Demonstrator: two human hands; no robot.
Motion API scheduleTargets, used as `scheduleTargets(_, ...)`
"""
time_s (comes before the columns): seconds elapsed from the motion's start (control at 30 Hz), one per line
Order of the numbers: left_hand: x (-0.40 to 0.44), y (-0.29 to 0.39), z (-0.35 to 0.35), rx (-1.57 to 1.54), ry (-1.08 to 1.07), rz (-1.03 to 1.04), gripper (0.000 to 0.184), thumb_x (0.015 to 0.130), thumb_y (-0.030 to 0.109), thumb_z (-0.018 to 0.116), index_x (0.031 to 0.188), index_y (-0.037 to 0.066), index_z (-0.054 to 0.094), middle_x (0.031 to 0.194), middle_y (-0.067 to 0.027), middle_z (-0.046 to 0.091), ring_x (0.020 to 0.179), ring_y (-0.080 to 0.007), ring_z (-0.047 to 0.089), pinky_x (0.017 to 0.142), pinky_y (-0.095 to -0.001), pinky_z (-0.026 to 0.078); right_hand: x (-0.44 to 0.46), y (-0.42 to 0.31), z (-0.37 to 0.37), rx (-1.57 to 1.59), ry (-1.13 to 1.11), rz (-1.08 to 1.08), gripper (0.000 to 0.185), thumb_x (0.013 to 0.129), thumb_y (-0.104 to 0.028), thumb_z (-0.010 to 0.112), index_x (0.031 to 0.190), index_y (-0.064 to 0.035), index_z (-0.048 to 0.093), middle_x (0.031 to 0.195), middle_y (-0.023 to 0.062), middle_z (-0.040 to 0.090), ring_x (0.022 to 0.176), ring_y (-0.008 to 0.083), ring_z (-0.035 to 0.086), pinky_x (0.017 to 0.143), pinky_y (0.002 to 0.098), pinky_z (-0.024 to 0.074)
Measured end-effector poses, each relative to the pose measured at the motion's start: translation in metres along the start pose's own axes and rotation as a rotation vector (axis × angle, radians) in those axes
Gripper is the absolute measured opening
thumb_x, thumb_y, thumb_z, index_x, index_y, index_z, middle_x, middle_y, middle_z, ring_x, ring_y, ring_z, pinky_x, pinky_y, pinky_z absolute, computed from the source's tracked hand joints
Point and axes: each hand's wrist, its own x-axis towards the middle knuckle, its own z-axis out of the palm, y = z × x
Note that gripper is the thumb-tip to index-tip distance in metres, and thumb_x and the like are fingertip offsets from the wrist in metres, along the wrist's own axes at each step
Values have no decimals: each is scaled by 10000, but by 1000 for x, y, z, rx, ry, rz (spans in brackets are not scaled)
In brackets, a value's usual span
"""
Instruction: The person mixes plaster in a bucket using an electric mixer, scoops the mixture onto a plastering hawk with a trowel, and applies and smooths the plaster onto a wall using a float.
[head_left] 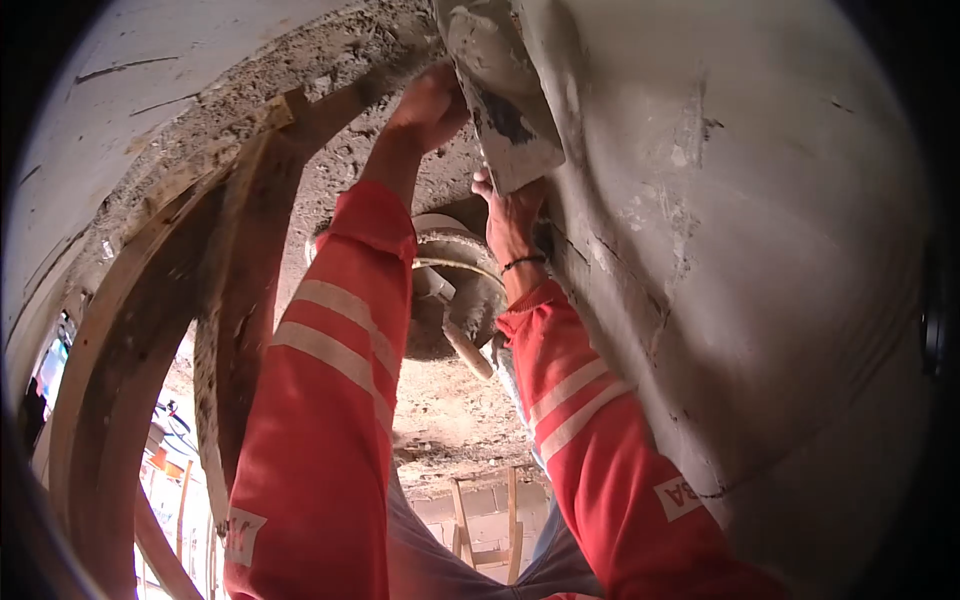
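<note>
A long flat metal plastering trowel, its face smeared with grey mortar, stands steeply against the plastered wall. My right hand is closed on the lower end of the trowel, with the thumb at its left corner and the other fingers mostly hidden. Beside the trowel's left edge is my left hand, bent at the wrist and slightly blurred. Its fingertips are out of sight near or behind the blade, so its grip is unclear. Below my hands sits a round bucket, with a small wooden-handled trowel at it.
Curved-looking wooden boards rise on the left, close to my left sleeve. Rough, crumbly mortar covers the surface behind my left hand. A wooden frame stands lower down between my legs, against blockwork.
</note>
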Motion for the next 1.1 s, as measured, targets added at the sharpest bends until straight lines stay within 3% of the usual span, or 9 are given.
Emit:
scheduleTargets(0.1,18,-5,-16,100,79,23,352,996,112,388,1280,-5,561,1213,-133,641,1109,-243,610,965,-381,492,19,3,5,38,-60,141,275,963,-293,631,1169,-118,586,1020,44,664,756,121,578,682,276,504)
scheduleTargets(0.2,30,-12,-22,289,159,-25,365,1035,159,363,1293,-36,530,1296,-172,586,1179,-295,572,1069,-408,430,37,22,12,131,5,338,282,937,-271,675,1183,-173,580,1035,33,655,760,107,549,690,294,481)
scheduleTargets(0.37,67,-43,-45,435,301,-51,282,1010,142,446,1179,17,633,1084,-87,672,900,-169,609,821,-316,489,72,69,-4,248,35,395,299,950,-320,662,1193,-168,577,994,27,654,725,106,547,657,283,477)
scheduleTargets(0.5,103,-69,-36,545,366,-93,274,991,135,494,1177,71,683,1004,-55,699,862,-149,619,767,-312,490,100,66,-27,588,33,445,297,911,-242,743,1123,-106,586,945,49,645,741,120,571,636,240,485)
scheduleTargets(0.63,98,-70,-14,524,388,-5,369,977,120,540,1331,38,607,1132,-104,706,1018,-189,672,879,-297,516,115,60,-41,690,-130,481,230,937,-228,702,1073,-79,592,910,82,632,766,125,584,643,228,506)
scheduleTargets(0.73,83,-59,8,543,311,99,361,967,120,557,1313,37,623,1093,-102,718,975,-182,686,881,-292,517,104,44,-32,815,-197,457,195,955,-220,673,1047,-66,595,899,83,628,772,124,585,656,210,506)
scheduleTargets(0.8,77,-53,24,734,390,132,341,934,151,611,1240,10,665,1003,-138,735,887,-180,704,826,-307,535,90,25,-28,795,-232,372,190,959,-223,667,1039,-67,593,886,76,622,762,113,576,650,198,500)
scheduleTargets(0.93,45,-36,77,729,381,221,345,911,109,630,1219,-45,648,1040,-212,713,887,-222,711,796,-338,552,50,-21,-23,692,-187,315,121,964,-185,661,1060,-131,610,868,11,605,736,86,558,633,204,490)
scheduleTargets(1.1,-3,-30,143,683,344,345,364,935,84,614,1267,-67,602,1062,-186,655,958,-272,703,824,-353,552,1,-63,-36,632,-87,342,175,974,-203,649,1140,-158,617,957,-42,650,796,71,581,681,236,481)
